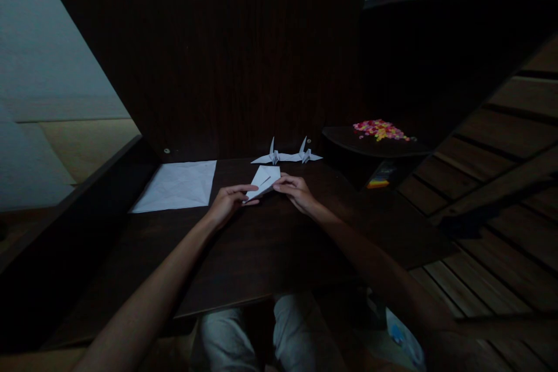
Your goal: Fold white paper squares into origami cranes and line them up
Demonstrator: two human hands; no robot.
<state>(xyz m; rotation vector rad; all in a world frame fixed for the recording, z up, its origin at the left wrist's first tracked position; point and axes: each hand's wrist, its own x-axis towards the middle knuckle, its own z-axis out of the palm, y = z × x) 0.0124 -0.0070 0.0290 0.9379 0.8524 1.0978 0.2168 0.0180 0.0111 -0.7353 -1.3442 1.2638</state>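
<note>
A partly folded piece of white origami paper is held between my two hands, above the middle of the dark desk. My left hand pinches its lower left corner, thumb on top and fingers beneath. On the right edge, the thumb and fingers of my right hand are closed on the same paper. A slit between two folded flaps shows on its upper face. Just beyond it, two folded white paper cranes stand side by side, their wings meeting or overlapping.
A creased white sheet lies flat on the desk at the left. On a small raised shelf at the right sits a pile of pink and yellow pieces. A dark panel rises behind, and a low side board borders the left.
</note>
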